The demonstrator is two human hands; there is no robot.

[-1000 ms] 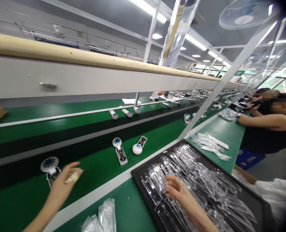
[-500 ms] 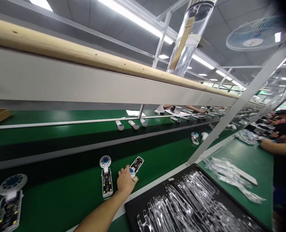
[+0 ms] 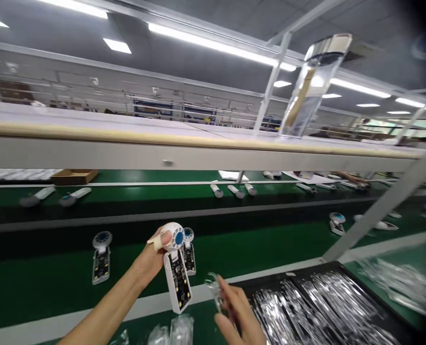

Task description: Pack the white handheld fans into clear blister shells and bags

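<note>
Left hand [image 3: 158,247] pinching white device [image 3: 178,282] by round end, above table's [image 3: 204,318] far edge. Device's long axis runs downward, slanting right. Right hand [image 3: 239,311] just right of its lower end, pinching clear plastic piece [image 3: 214,290], blurred.

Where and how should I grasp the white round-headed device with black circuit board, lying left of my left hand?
Probably grip the white round-headed device by its round head, from above, pinching opposite sides of the rim. The head sits at the far end, while the black circuit board faces up, uncovered, and is better left untouched.
</note>
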